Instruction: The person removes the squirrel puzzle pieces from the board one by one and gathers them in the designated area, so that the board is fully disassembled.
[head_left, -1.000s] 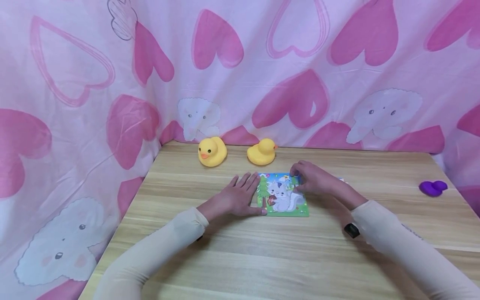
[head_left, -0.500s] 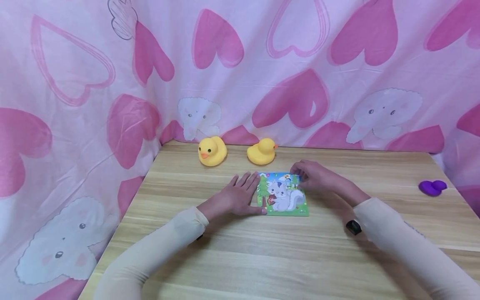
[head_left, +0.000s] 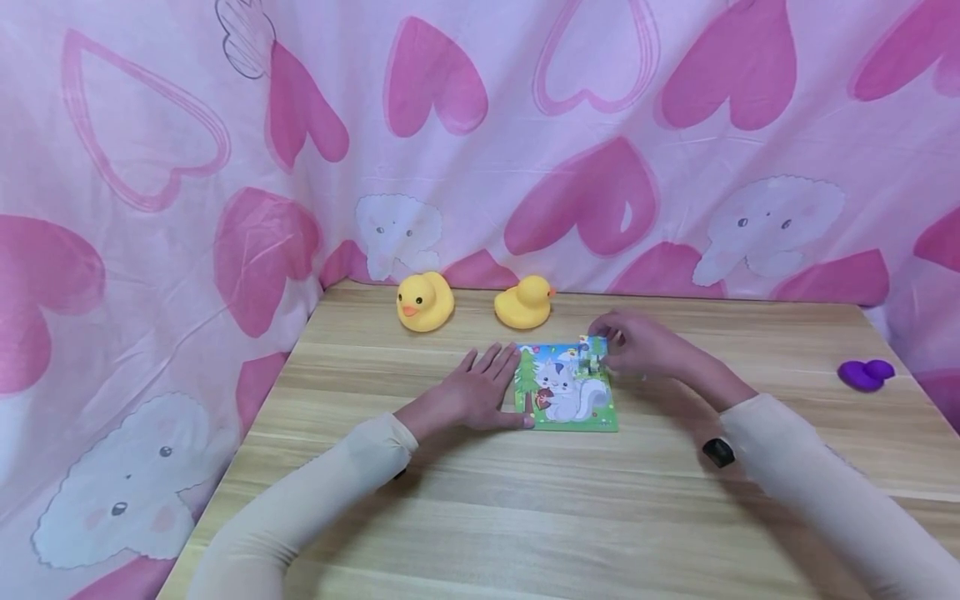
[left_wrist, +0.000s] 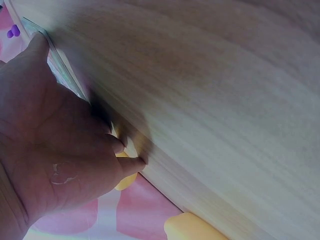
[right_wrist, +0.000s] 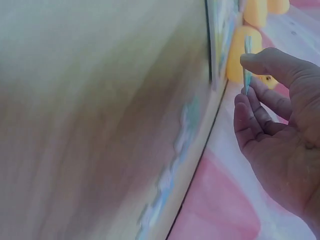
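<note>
A square jigsaw puzzle (head_left: 566,400) with a grey squirrel picture lies on the table. My left hand (head_left: 480,396) rests at its left side with the fingers spread, the thumb on the lower left edge. In the left wrist view the palm of this hand (left_wrist: 65,130) shows beside the puzzle's edge. My right hand (head_left: 641,346) pinches a small puzzle piece (right_wrist: 247,45) between thumb and fingers, above the upper right corner of the puzzle. That piece is tilted and apart from the picture, seen edge-on in the right wrist view.
Several loose puzzle pieces (right_wrist: 165,180) lie in a row near the table edge in the right wrist view; the right arm hides them from the head view. Two yellow rubber ducks (head_left: 424,304) stand at the back, and a purple duck (head_left: 864,376) at the right.
My right hand has lifted slightly and moved right from the puzzle's upper right corner, tilting the puzzle piece into view. The left hand has stayed in place.
</note>
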